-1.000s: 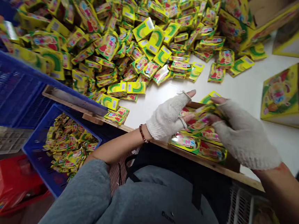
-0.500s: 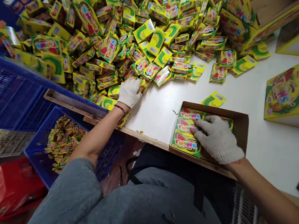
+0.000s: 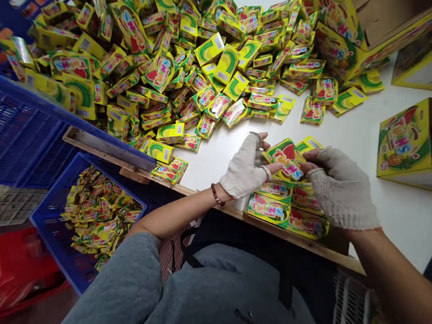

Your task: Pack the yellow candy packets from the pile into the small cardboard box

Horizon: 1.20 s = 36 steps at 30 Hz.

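Both my hands wear white fingerless knit gloves. Between them, my left hand (image 3: 243,168) and my right hand (image 3: 340,185) hold one small yellow candy box (image 3: 286,159) with a red and green print, tilted just above a shallow brown cardboard tray (image 3: 336,239) at the table's front edge. Flat rows of the same boxes (image 3: 285,207) fill the tray below my hands. A large heap of loose yellow boxes (image 3: 179,63) covers the far left of the white table (image 3: 396,213).
Larger yellow cartons stand at the right (image 3: 416,141) and far right (image 3: 364,23). A blue crate (image 3: 10,129) lies at the left edge, and a second blue crate (image 3: 78,266) with small packets sits on the floor beside a red stool (image 3: 9,275).
My left hand came back from the heap with one box. My right hand lifted off the tray's rows and now grips that box too, above the tray.
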Available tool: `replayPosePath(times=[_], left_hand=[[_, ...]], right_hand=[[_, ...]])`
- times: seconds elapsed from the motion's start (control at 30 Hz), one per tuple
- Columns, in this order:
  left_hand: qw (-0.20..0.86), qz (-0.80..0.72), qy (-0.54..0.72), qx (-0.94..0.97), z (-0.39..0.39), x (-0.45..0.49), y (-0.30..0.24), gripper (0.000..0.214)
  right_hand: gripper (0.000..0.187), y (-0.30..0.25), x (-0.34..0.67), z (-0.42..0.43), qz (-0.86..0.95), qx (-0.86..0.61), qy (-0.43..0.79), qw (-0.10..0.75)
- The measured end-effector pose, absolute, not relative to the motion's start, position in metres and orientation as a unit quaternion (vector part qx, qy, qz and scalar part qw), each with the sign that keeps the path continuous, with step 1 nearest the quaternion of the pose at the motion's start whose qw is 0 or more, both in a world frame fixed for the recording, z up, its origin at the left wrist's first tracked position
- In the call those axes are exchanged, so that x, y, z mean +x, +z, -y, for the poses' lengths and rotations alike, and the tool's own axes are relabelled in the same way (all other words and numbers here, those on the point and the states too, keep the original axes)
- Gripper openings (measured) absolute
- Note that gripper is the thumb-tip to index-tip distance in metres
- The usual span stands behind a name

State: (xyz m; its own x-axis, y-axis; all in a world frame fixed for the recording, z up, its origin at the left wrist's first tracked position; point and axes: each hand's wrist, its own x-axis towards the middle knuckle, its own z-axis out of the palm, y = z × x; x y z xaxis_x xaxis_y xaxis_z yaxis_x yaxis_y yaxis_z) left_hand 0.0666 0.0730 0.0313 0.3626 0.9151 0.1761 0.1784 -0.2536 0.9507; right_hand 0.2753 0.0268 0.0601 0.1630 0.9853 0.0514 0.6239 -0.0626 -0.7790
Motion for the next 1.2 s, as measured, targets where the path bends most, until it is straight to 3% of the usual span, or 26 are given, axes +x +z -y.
replayPosePath(times=[0.1, 0.2, 0.47, 0.63, 0.77, 0.93, 1.07, 1.2], left_hand=[[0.319, -0.409, 0.384, 0.764, -0.083, 0.052, 0.033, 0.046], [0.271, -0.401, 0.336, 0.808, -0.089, 0.042, 0.034, 0.028], [0.272, -0.403, 0.358, 0.797, -0.087, 0.042, 0.020, 0.038], [0.253, -0.411, 0.321, 0.815, -0.093, 0.036, 0.022, 0.030], [0.150, -0.511, 0.230, 0.814, -0.112, 0.015, 0.028, 0.033], [0.040, -0.681, 0.156, 0.715, -0.159, -0.024, 0.023, 0.051], [0.073, -0.714, 0.123, 0.685, -0.179, -0.044, 0.012, 0.053], [0.108, -0.682, 0.188, 0.699, -0.166, -0.051, 0.009, 0.044]], right_hand=[[0.026, 0.046, 0.281, -0.036, 0.654, -0.667, 0.220, 0.280], [0.034, 0.032, 0.278, -0.044, 0.720, -0.627, 0.187, 0.230], [0.037, 0.023, 0.282, -0.053, 0.744, -0.607, 0.123, 0.250], [0.040, 0.022, 0.275, -0.049, 0.798, -0.583, 0.028, 0.148], [0.039, 0.026, 0.268, -0.043, 0.814, -0.569, -0.068, 0.100], [0.047, 0.040, 0.259, -0.034, 0.817, -0.574, -0.014, 0.049], [0.056, 0.045, 0.251, -0.035, 0.813, -0.582, 0.035, -0.001], [0.056, 0.040, 0.250, -0.044, 0.824, -0.563, 0.069, -0.016]])
